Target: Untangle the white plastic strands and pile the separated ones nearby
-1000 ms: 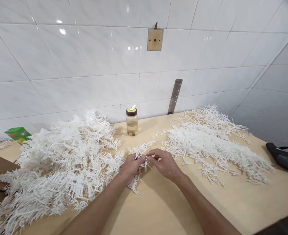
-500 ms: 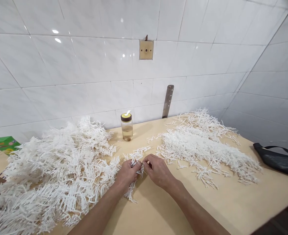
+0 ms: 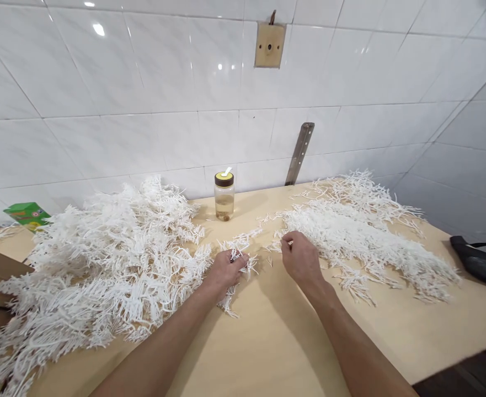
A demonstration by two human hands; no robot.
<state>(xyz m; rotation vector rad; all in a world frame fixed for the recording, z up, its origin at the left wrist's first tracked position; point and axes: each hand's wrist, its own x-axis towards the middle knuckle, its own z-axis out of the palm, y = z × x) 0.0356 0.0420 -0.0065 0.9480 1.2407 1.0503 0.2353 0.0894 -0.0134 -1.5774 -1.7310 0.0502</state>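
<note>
Your left hand (image 3: 225,271) holds a white sprig (image 3: 250,266) between thumb and fingers, its tips poking out on the side toward your right hand (image 3: 304,258). That right hand is apart from the sprig, its fingers curled narrow and drawn together at the tips; you cannot tell whether a small bit is pinched there. Just left of your left hand spreads the large pile (image 3: 122,253), and just beyond that hand a few loose strands (image 3: 243,240) lie on the surface (image 3: 251,353). The second pile (image 3: 362,237) begins right beside your right hand and runs off to its right. Beyond both hands, nearer the left one, stands the jar (image 3: 225,204), upright. Well to the right of your right hand is a black bag (image 3: 485,264).
</note>
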